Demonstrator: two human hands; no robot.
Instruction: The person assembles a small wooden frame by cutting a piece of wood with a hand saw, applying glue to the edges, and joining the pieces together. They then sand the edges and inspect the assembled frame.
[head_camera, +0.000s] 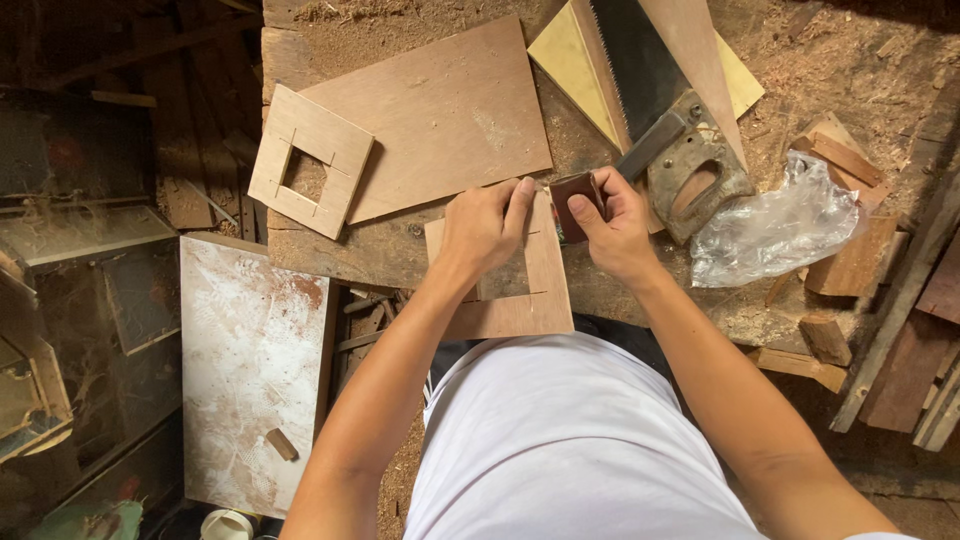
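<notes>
While the left hand (485, 225) presses flat on a square plywood frame (515, 285) at the near edge of the table (330, 255), the right hand (615, 225) pinches a small dark block (576, 200), thumb on its face and fingers curled behind, set against the frame's right rail. The frame overhangs the table edge toward the person's lap. A second frame (310, 160) lies apart to the left, overlapping a plywood sheet (440, 115). A handsaw (665, 120) rests just beyond the right hand, its handle beside a crumpled plastic bag (775, 230), with wood offcuts (850, 210) further right.

The work appears to be smoothing the frame's edge. Done well, it likely calls for firm downward pressure from the left hand so the overhanging frame cannot tip, the block kept flat and square to the rail, and short, even strokes.
</notes>
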